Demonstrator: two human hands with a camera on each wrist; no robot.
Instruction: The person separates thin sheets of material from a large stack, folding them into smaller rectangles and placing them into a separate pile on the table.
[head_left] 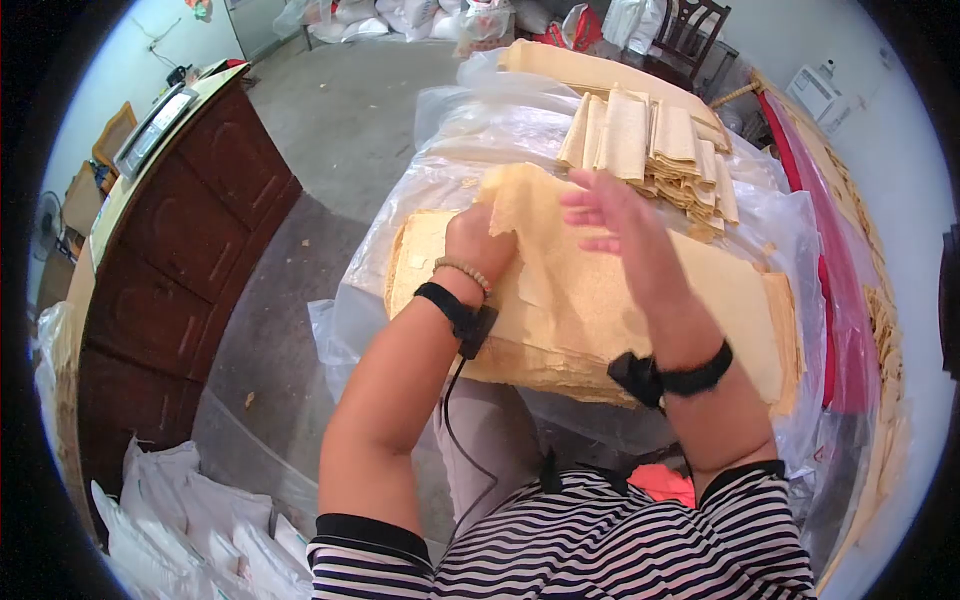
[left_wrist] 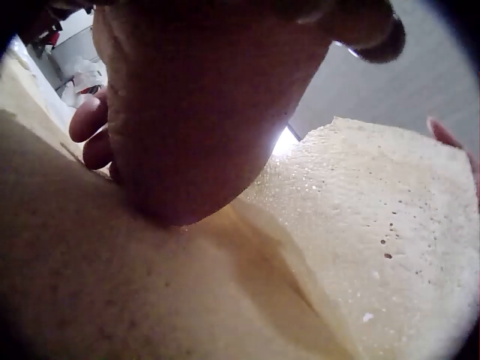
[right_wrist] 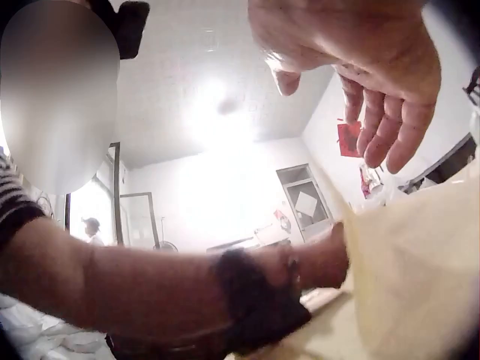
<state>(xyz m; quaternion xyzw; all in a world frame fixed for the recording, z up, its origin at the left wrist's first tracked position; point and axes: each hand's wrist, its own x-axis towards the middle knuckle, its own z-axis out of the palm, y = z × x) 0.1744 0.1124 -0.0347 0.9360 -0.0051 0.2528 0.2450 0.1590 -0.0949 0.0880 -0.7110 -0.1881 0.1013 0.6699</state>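
A thin yellowish sheet is partly lifted off a broad stack of similar sheets. My left hand grips its left part, fingers curled and partly hidden by it. In the left wrist view the left hand is dark and close, beside the raised, pitted sheet. My right hand hovers above the stack, to the right of the lifted part, fingers extended and holding nothing. The right wrist view shows the right hand with fingers spread above the sheet.
Folded yellowish pieces lie piled beyond the stack. Clear plastic covers the surface beneath. A dark wooden counter stands at left, white sacks at lower left. A chair and more bags are at the back.
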